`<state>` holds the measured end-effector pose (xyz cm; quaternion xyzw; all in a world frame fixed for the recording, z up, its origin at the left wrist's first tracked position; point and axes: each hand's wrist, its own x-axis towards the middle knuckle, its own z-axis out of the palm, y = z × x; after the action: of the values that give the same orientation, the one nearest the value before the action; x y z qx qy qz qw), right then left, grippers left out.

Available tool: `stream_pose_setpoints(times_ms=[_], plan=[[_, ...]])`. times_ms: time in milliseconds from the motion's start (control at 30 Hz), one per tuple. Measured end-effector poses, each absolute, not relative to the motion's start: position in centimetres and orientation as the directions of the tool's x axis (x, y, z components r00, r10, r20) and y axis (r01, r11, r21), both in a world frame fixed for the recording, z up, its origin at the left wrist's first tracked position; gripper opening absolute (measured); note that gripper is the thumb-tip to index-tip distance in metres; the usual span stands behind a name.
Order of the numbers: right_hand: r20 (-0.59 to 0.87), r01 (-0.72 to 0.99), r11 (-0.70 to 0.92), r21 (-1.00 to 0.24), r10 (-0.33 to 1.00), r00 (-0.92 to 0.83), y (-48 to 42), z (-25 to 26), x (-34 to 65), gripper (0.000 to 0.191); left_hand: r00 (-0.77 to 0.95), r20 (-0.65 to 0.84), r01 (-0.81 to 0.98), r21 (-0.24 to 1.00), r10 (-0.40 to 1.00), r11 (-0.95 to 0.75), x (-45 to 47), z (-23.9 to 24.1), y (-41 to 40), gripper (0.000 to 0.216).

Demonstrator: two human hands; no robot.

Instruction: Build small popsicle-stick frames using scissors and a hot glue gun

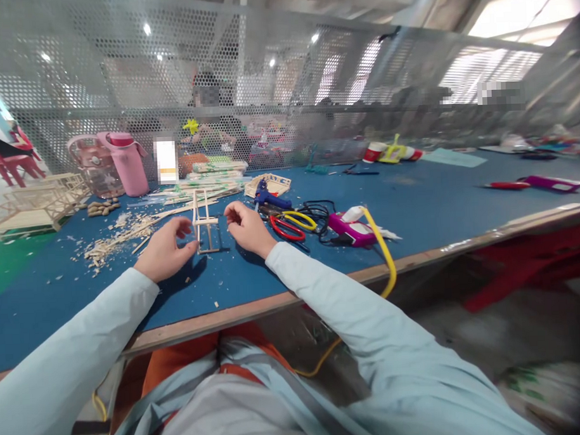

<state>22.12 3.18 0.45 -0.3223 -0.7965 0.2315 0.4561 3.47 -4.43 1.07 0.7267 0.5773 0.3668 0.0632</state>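
Note:
A small frame of thin wooden sticks stands on the blue tabletop between my hands. Just left of it is my left hand, thumb and curved fingers apart; the thumb tip is at the frame's edge, and I cannot tell if it touches. On the other side, my right hand has its fingers curled in towards the thumb, a little away from the frame. Whatever may be between those fingertips is hidden. Beyond the right hand lie a blue glue gun, red-handled pliers and yellow-handled pliers.
Wood scraps litter the left side, with stick bundles behind. A stick-built model stands far left, near a pink bottle. A purple tool and yellow cable lie right. Perforated metal screen at the back.

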Motion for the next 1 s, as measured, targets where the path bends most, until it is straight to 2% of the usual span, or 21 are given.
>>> stream_pose_setpoints(times_ms=[100, 233, 333, 433, 500, 600, 667, 767, 867, 1000], plan=[[0.596, 0.324, 0.68, -0.658, 0.733, -0.328, 3.5, 0.5, 22.3, 0.015, 0.178, 0.278, 0.846, 0.447, 0.944, -0.291, 3.2, 0.9, -4.3, 0.028], [0.601, 0.33, 0.655, -0.68, 0.756, -0.262, 4.2, 0.6, 22.6, 0.013, 0.159, 0.295, 0.906, 0.336, 0.942, -0.258, 3.1, 1.5, -4.3, 0.033], [0.585, 0.362, 0.623, -0.694, 0.78, -0.222, 4.9, 0.6, 23.0, 0.014, 0.172, 0.371, 0.964, 0.125, 0.912, -0.232, 3.0, 2.2, -4.4, 0.036], [0.552, 0.449, 0.589, -0.672, 0.802, -0.227, 5.6, 0.6, 23.5, 0.018, 0.273, 0.409, 0.962, -0.113, 0.871, -0.249, 2.8, 2.7, -4.3, 0.036], [0.508, 0.555, 0.571, -0.605, 0.813, -0.284, 5.8, 0.6, 23.8, 0.022, 0.37, 0.396, 0.926, -0.235, 0.84, -0.296, 2.6, 2.9, -4.1, 0.035], [0.398, 0.705, 0.591, -0.392, 0.8, -0.45, 5.8, 0.4, 24.0, 0.03, 0.495, 0.337, 0.854, -0.359, 0.801, -0.377, 2.4, 3.5, -4.0, 0.028], [0.322, 0.739, 0.623, -0.255, 0.775, -0.543, 5.7, 0.3, 24.0, 0.037, 0.529, 0.313, 0.825, -0.408, 0.789, -0.392, 2.3, 4.0, -4.1, 0.023], [0.282, 0.746, 0.642, -0.174, 0.759, -0.587, 5.6, 0.1, 23.9, 0.038, 0.538, 0.32, 0.815, -0.434, 0.78, -0.384, 2.4, 4.6, -4.3, 0.02], [0.331, 0.774, 0.605, -0.186, 0.78, -0.53, 5.8, 0.2, 23.9, 0.032, 0.543, 0.329, 0.821, -0.399, 0.772, -0.407, 2.6, 4.6, -4.3, 0.021], [0.431, 0.772, 0.571, -0.282, 0.794, -0.43, 6.1, 0.1, 24.1, 0.038, 0.549, 0.329, 0.83, -0.32, 0.768, -0.456, 2.6, 4.1, -4.1, 0.021]])
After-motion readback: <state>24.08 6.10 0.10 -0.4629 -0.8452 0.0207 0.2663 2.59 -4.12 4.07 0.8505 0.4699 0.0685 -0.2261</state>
